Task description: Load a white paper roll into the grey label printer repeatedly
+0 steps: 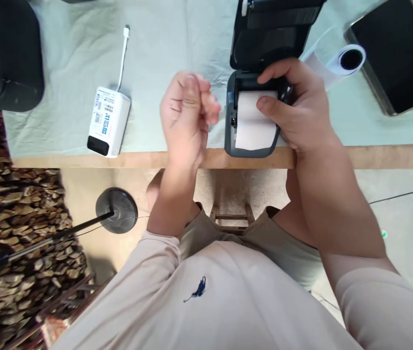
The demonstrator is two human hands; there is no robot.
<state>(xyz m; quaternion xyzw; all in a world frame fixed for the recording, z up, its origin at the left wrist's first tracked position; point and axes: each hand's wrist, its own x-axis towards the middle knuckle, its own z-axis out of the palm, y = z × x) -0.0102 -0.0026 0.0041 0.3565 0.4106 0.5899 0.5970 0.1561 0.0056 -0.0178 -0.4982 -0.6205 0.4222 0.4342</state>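
Observation:
A dark portable printer [231,146] sits at the table's front edge with its lid [268,46] raised backward. Inside its bay lies a roll of white paper [253,127]. My right hand [299,104] grips the printer's right side; its thumb rests on the paper and its index finger reaches over the back of the bay. Just left of the printer, and apart from it, my left hand [188,109] is raised with its fingers curled in and the thumb bent against them. Its fingertips are slightly blurred, and I see nothing held there.
On the table [155,43] are a white power bank [109,121] with a short cable, a loose paper roll [345,63], a black tablet-like device [399,58] and a black rounded object [5,53]. A round stand base [116,210] is on the floor at left, near stacked firewood [16,204].

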